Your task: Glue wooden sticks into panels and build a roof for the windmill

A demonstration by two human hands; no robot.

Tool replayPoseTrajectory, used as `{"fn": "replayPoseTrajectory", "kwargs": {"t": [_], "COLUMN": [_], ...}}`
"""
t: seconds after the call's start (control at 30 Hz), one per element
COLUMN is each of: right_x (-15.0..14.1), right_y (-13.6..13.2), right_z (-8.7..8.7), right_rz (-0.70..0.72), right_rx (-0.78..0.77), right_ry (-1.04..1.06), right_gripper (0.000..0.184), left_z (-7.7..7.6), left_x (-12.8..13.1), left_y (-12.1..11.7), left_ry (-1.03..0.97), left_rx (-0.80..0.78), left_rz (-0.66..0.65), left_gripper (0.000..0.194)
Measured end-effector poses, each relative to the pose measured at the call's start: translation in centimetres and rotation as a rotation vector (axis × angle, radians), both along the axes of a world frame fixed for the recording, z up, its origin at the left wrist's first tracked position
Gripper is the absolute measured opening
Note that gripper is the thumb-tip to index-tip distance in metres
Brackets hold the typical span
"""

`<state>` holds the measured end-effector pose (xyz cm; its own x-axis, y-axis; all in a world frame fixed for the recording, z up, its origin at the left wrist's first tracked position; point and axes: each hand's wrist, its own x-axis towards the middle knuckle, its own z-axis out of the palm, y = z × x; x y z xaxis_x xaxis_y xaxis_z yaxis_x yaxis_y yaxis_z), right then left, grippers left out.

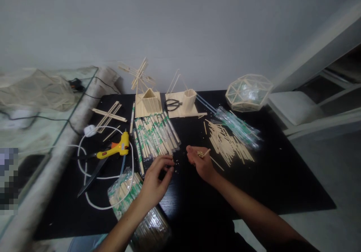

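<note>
My right hand (204, 167) is closed around a small bundle of wooden sticks (200, 154), their ends showing at the fist and one jutting out to the right. Beside it lies a heap of loose bare sticks (229, 143). My left hand (156, 178) is curled, with thumb and fingertips almost together; anything between them is too small to make out. It hovers near the lower edge of a spread of paper-wrapped chopsticks (155, 135). Below the left forearm lies a clear plastic pack of chopsticks (153, 225). Small pale crumbs dot the black table (186, 192) between my hands.
A yellow glue gun (114, 150) stands at left amid a white cable (94, 206). Behind are a stick-built windmill model (152, 103), black-handled scissors (173, 104) and a round stick cup (190, 98). A faceted stick frame (248, 93) sits back right, near plastic wrappers (238, 126).
</note>
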<state>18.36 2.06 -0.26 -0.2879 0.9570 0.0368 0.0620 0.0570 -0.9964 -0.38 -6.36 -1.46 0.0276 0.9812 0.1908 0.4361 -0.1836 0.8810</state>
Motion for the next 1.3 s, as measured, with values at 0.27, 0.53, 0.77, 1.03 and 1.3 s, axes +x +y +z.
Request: {"fn": "replayPoseTrajectory", "kwargs": {"t": [0.27,0.53,0.77,1.03,1.3], "right_x": [-0.6,-0.8,-0.4,-0.7,0.0], "right_y": [3.8,3.0,3.0,3.1,9.6], "right_z": [-0.2,-1.1,-0.8,-1.4,1.3], "right_rz": [-0.063,-0.078,-0.067,-0.089,-0.128], "right_rx": [0.039,0.077,0.088,0.088,0.084], "right_ry": [-0.034,-0.032,-0.032,0.011,0.186], "right_gripper": [0.069,0.058,0.050,0.068,0.077], "left_z": [-0.5,-0.6,-1.1,-0.8,-1.1], "left_x": [-0.1,0.1,-0.1,0.1,0.2], "left_y": [0.1,0.2,0.1,0.1,0.0], "left_ry": [0.031,0.042,0.039,0.059,0.079], "left_rx": [0.019,0.024,0.004,-0.010,-0.029], "left_rz": [-0.040,-0.119,-0.131,-0.141,-0.173], "left_gripper": [0.011,0.012,0.013,0.013,0.013]}}
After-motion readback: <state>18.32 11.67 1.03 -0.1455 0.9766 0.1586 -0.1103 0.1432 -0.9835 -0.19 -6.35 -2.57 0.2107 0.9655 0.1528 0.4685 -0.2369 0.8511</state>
